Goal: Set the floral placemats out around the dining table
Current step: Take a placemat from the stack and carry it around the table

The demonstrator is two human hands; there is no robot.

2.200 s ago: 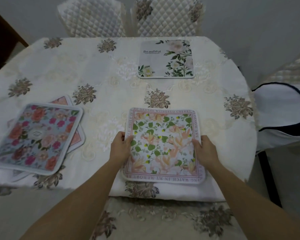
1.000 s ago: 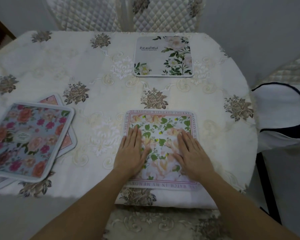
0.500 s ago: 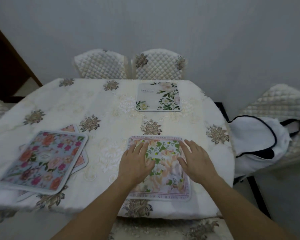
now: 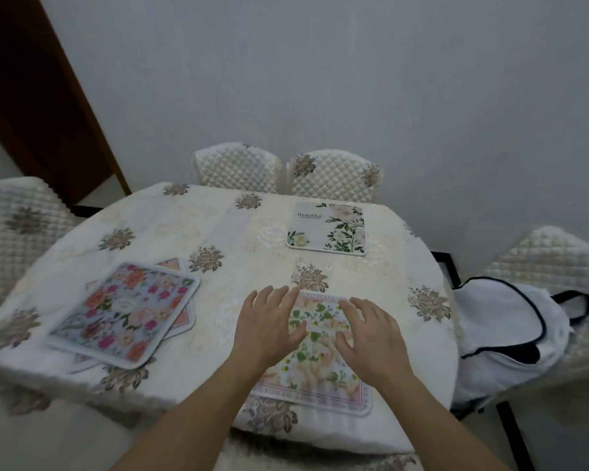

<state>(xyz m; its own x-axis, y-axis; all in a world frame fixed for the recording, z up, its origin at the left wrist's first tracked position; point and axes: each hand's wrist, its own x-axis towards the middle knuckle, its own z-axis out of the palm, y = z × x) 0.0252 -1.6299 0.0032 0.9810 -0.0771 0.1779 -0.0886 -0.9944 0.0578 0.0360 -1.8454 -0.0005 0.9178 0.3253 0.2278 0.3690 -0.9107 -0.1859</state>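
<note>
Placemat (image 4: 317, 322) lies on the table (image 4: 218, 229) under left grip (image 4: 269, 329) and right grip (image 4: 371, 341), both spread flat.

The cloth-covered dining table (image 4: 225, 232) bears a near-edge placemat (image 4: 317, 379), a "Beautiful" placemat (image 4: 327, 229) (far side) and two stacked placemats (image 4: 126, 311) at left.

Left hand (image 4: 267, 329) and right hand (image 4: 371, 338) both palm-down, side by side, fingers (image 4: 272, 300) straight and a bit spread, bare forearms (image 4: 191, 419) stretched forward.
</note>
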